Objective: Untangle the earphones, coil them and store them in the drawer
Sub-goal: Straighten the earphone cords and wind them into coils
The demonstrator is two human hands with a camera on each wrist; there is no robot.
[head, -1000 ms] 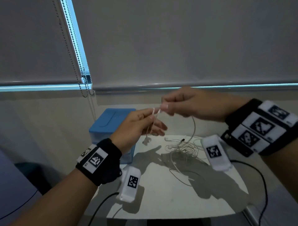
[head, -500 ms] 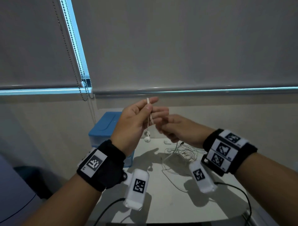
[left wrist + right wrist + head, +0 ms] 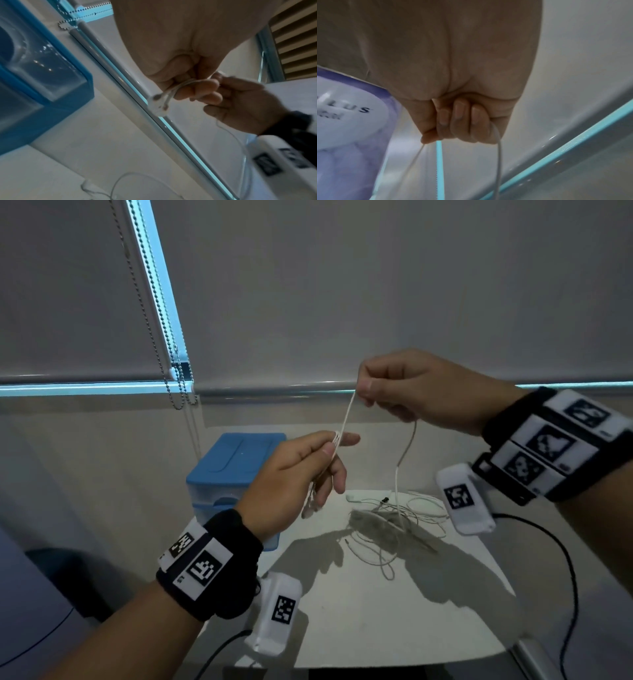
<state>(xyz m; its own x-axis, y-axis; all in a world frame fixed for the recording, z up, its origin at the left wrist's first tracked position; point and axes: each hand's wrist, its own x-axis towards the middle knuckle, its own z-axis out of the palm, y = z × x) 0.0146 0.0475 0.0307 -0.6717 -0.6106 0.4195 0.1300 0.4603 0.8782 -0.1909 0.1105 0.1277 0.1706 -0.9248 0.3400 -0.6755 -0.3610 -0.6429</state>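
Note:
White wired earphones run between both hands above a small white table (image 3: 359, 621). My left hand (image 3: 301, 470) pinches several loops of the cord (image 3: 337, 440) between thumb and fingers; in the left wrist view the two earbuds (image 3: 159, 104) hang below its fingers. My right hand (image 3: 404, 388) is raised higher and to the right, pinching the cord (image 3: 349, 412), which stretches taut down to the left hand. From the right fist the cord (image 3: 498, 155) drops to a tangled heap (image 3: 394, 518) on the table. A blue drawer unit (image 3: 236, 474) stands behind the left hand, its drawer closed.
Roller blinds cover the window behind the table, and a bead chain (image 3: 171, 378) hangs at the left. Black cables (image 3: 568, 577) trail from the wrist cameras past the table's right and front edges. A purple and white package (image 3: 347, 121) appears in the right wrist view.
My right hand rose from beside the left hand up and to the right, drawing the cord taut. My left hand lowered slightly, still holding the loops.

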